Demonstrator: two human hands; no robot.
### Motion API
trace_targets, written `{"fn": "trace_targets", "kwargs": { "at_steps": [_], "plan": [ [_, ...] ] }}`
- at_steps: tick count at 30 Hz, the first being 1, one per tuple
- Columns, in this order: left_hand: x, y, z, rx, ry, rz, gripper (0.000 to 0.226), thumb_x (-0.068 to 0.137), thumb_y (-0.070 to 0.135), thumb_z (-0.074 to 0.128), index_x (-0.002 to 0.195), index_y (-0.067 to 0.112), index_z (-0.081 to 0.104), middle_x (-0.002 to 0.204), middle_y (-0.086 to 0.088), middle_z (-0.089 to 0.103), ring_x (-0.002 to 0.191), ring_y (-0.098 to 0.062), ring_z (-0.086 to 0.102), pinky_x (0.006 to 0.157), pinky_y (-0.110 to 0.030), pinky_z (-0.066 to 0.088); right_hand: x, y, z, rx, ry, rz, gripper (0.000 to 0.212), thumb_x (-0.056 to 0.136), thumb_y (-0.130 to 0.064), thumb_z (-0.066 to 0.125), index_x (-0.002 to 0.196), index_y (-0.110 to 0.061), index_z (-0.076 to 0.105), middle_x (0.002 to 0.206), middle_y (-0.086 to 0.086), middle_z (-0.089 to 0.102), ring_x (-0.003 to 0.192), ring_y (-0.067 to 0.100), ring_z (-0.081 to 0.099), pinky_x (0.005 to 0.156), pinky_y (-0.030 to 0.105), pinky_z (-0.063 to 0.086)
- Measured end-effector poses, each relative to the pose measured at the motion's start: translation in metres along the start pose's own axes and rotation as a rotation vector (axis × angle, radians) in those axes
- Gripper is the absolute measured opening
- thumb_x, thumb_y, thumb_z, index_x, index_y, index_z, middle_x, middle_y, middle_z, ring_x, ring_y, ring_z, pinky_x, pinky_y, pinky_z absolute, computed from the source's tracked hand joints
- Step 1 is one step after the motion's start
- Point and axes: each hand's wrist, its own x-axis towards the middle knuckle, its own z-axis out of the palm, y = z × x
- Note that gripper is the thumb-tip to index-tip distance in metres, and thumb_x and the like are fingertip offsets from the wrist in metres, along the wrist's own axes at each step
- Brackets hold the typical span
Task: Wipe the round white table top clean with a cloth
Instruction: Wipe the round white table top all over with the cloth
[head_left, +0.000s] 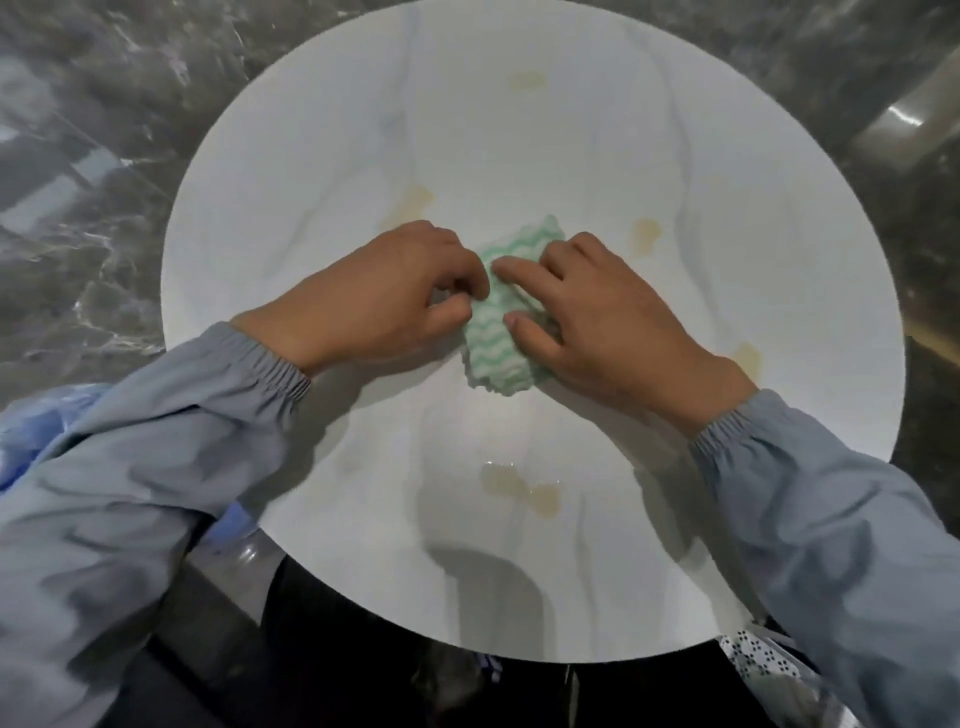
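Round white surface (571, 156) seen from above, with a folded cloth (498, 338), white with green wavy stripes, lying near its centre. The left hand (384, 291) has its fingers curled and pinches the cloth's left edge between thumb and fingertips; the right hand (597, 322) lies on the cloth with fingers straight and spread, covering its right side. Motion blur softens both hands. Pale yellowish stains (501, 480) mark the surface near, left, right and far of the cloth. Grey sleeves (156, 467) cover part of the near rim. Dark veined floor (78, 208) surrounds the surface; crumpled blue plastic (36, 421) at left and a dotted fabric (753, 654) at lower right are partly hidden.
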Motion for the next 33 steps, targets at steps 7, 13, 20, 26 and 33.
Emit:
{"fn": "trace_targets", "kwargs": {
  "at_steps": [7,13,20,26,33],
  "plan": [
    [-0.014,0.023,-0.006,0.094,0.034,-0.042,0.016,0.096,0.023,0.064,0.106,0.022,0.075,0.091,0.008,0.066,0.085,-0.012,0.056,0.068,-0.013,0.034,-0.010,-0.003,0.000,-0.052,-0.119,-0.083,0.060,0.092,-0.033,0.041,0.148,-0.013,0.046,0.147,0.016,0.042,0.129,0.036,0.040,0.107,0.049,0.039],
    [-0.066,0.055,0.023,0.068,0.144,-0.167,0.018,0.097,0.033,0.061,0.108,0.027,0.074,0.095,0.015,0.066,0.092,-0.009,0.053,0.086,-0.020,0.043,-0.045,-0.021,0.010,0.067,-0.286,-0.080,0.072,0.098,-0.035,0.022,0.164,-0.012,0.003,0.172,0.006,-0.006,0.158,0.019,-0.010,0.128,0.043,-0.001],
    [-0.134,0.090,0.087,0.095,0.669,-0.398,0.012,0.096,0.023,0.063,0.098,0.017,0.073,0.094,0.003,0.069,0.092,-0.020,0.059,0.091,-0.027,0.033,-0.114,-0.080,0.017,0.111,-0.219,-0.035,0.061,0.106,-0.048,0.013,0.162,-0.037,-0.007,0.169,-0.008,-0.019,0.152,0.012,-0.029,0.125,0.047,-0.012],
    [-0.138,0.088,0.087,0.113,0.841,-0.559,0.018,0.097,0.030,0.059,0.106,0.021,0.071,0.106,0.002,0.066,0.110,-0.027,0.056,0.099,-0.043,0.040,-0.116,-0.051,0.017,0.154,-0.208,0.059,0.055,0.107,-0.054,0.010,0.159,-0.048,-0.007,0.166,-0.021,-0.021,0.149,0.002,-0.031,0.126,0.039,-0.010],
    [-0.135,0.083,0.090,0.063,0.831,-0.661,0.018,0.100,0.038,0.055,0.106,0.026,0.068,0.109,0.007,0.067,0.113,-0.022,0.057,0.101,-0.046,0.040,-0.123,-0.113,0.025,0.124,-0.171,-0.019,0.057,0.109,-0.048,0.016,0.162,-0.038,-0.001,0.168,-0.013,-0.016,0.153,0.015,-0.028,0.124,0.042,-0.018]
  ]
}}
